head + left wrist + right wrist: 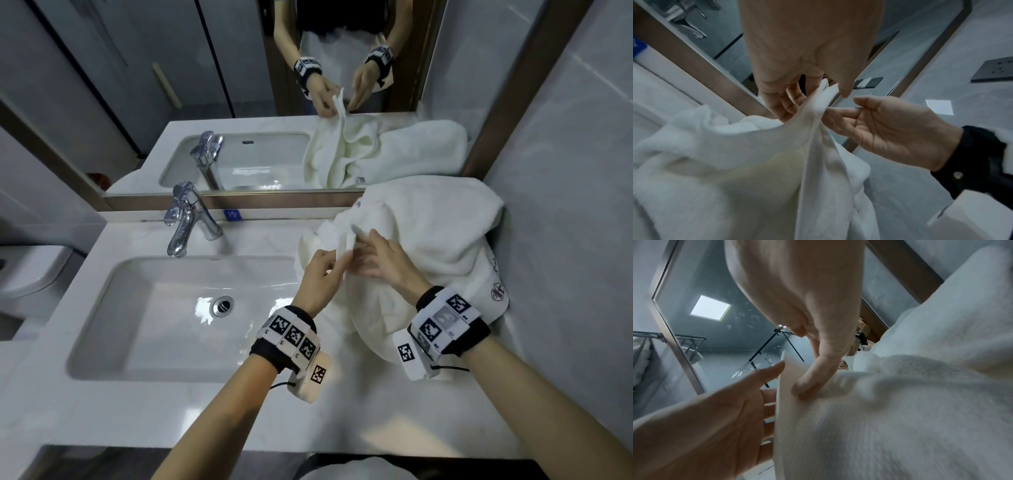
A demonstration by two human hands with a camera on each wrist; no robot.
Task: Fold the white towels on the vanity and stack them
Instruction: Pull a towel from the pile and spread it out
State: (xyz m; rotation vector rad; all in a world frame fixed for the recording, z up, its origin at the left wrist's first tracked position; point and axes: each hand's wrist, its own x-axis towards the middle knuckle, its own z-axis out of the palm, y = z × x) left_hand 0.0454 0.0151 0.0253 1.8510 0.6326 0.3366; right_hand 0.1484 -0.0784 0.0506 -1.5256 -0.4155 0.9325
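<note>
Crumpled white towels [442, 226] lie heaped on the vanity [308, 428], right of the sink. One towel's hem [349, 241] is lifted off the heap. My left hand [323, 270] pinches this hem [825, 92] between thumb and fingers. My right hand [380, 260] is just to the right, its thumb [807, 384] pressed on the same towel [890, 418] and its fingers tucked behind the edge. The two hands nearly touch. The towel [735, 162] hangs below them in loose folds.
A white sink basin [164, 308] with a chrome faucet [186, 219] fills the left of the vanity. The mirror [239, 85] stands right behind, and a grey tiled wall [565, 171] closes the right side. A dark wall socket [992, 68] is mounted on that wall.
</note>
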